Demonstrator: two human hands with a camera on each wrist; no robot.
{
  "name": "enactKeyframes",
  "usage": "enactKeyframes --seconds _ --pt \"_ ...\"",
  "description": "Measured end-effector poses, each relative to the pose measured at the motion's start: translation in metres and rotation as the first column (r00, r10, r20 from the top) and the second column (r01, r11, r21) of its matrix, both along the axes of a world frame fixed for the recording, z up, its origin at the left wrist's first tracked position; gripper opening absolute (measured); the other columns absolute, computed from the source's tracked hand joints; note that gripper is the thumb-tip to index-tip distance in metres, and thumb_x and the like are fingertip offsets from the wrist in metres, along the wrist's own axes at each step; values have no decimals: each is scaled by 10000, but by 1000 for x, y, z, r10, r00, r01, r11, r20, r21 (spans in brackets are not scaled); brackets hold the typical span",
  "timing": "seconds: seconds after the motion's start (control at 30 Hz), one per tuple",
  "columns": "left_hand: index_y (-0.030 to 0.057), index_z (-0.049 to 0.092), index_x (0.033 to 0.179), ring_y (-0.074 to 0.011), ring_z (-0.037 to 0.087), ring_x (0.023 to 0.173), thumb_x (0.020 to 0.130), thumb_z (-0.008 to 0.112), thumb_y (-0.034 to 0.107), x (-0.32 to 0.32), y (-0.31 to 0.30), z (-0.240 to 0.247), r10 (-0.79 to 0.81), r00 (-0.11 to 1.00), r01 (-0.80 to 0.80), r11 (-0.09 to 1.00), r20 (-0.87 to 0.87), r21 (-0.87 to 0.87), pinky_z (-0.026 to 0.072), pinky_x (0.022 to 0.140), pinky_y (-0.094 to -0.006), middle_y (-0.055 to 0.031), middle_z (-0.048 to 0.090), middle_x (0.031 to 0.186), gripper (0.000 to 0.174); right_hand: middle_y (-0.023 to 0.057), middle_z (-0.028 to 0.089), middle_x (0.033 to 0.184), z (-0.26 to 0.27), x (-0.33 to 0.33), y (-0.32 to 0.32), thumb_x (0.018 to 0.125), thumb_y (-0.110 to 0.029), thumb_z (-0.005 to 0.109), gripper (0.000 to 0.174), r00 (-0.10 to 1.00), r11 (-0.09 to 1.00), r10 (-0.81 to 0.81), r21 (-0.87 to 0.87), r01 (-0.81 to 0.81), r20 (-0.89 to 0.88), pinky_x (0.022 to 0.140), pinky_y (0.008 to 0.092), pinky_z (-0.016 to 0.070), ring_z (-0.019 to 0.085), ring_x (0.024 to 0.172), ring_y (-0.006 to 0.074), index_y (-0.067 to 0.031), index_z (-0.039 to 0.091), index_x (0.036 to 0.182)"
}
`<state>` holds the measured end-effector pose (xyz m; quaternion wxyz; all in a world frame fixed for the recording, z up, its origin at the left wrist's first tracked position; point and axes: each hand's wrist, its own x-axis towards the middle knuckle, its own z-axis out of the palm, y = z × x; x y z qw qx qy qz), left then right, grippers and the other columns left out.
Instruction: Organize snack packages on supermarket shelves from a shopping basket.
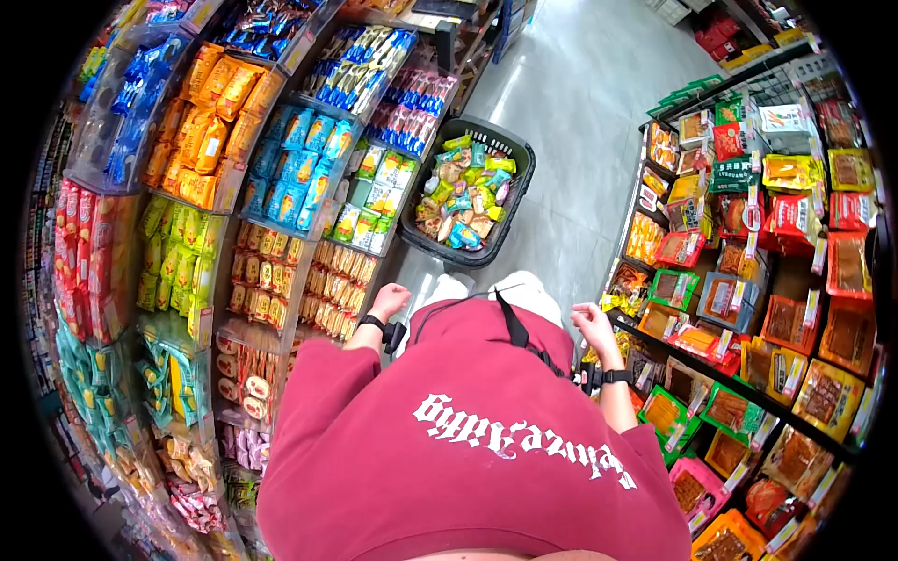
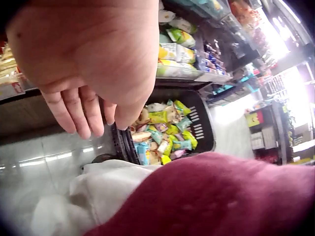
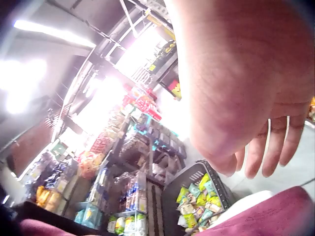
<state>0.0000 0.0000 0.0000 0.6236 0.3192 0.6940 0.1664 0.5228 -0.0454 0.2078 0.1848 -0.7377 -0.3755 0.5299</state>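
My left hand (image 1: 390,299) hangs beside my body near the left snack shelves, its fingers loosely bent and holding nothing. In the left wrist view the palm of that hand (image 2: 93,64) shows with the fingers pointing down. On the other side, my right hand (image 1: 593,327) hangs at the right shelves, also holding nothing; its fingers (image 3: 275,142) dangle loosely in the right wrist view. Ahead of my feet a black basket (image 1: 418,239) stands on the floor. Small wrapped snacks (image 1: 465,192) in green, yellow and blue fill much of it.
Clear bins of packaged snacks line the left shelf, with orange packs (image 1: 213,103), blue packs (image 1: 299,154) and red packs (image 1: 84,252). To the right, a rack holds flat food packs (image 1: 795,318) with price tags. Grey floor (image 1: 580,122) runs between them past the basket.
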Motion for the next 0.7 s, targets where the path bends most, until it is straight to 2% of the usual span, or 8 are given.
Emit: enactKeyframes --seconds 0.07,0.1,0.2,0.3,0.37,0.5,0.63,0.7 --pt "69 665 976 -104 586 590 919 691 122 -20 -3 -17 18 992 -10 997 123 -71 433 491 -256 13 637 744 82 37 714 891 7 4 18 930 -173 720 277 998 998 -53 -44 52 -19 775 287 546 659 809 120 -25 699 1163" --pt "82 660 935 -104 579 596 937 669 130 -10 -10 -2 99 991 -103 994 -95 -44 433 500 -254 21 616 737 49 36 713 896 7 8 29 932 -177 710 283 1000 996 -22 -87 21 -1 781 287 545 659 817 121 -20 694 1166" --pt "77 679 969 -104 610 655 963 646 159 -15 -12 0 181 983 -183 980 -34 -78 469 550 -256 3 654 785 89 35 717 903 0 10 80 926 -179 708 292 999 987 -13 -160 7 -33 777 294 545 659 817 126 -25 694 1174" --pt "63 678 1025 -106 630 711 955 652 160 -7 -22 12 258 958 -267 961 -124 -65 500 612 -243 -9 679 849 122 57 723 907 -36 17 135 922 -194 705 312 991 976 121 -175 -128 -53 787 304 549 671 830 139 -22 691 1182" --pt "74 673 1055 -105 639 741 948 647 142 0 -31 11 308 923 -339 934 -230 -113 516 639 -254 -10 689 888 130 82 730 911 -50 11 189 918 -221 704 323 914 900 403 -199 -388 37 810 312 553 687 856 155 -29 694 1178" --pt "42 665 1000 -117 644 726 925 626 102 44 -47 33 494 841 -538 810 -222 -235 489 620 -250 -39 697 843 104 127 751 949 -120 3 290 901 -279 699 318 838 816 545 -240 -526 16 850 387 567 729 910 264 -71 715 1141" --pt "14 691 1042 -158 694 802 897 681 121 96 -60 14 316 904 -405 851 -289 -336 551 733 -311 -74 735 880 180 142 740 924 -221 -20 403 836 -227 688 325 691 699 713 -183 -691 116 830 448 574 708 925 364 -78 681 1125" --pt "8 699 1105 -184 711 895 900 720 172 118 -39 -2 182 948 -268 898 -261 -349 557 821 -330 -83 754 952 263 165 713 956 -281 -32 458 811 -202 689 363 670 677 731 -16 -736 126 847 477 561 680 939 402 -81 644 1151"
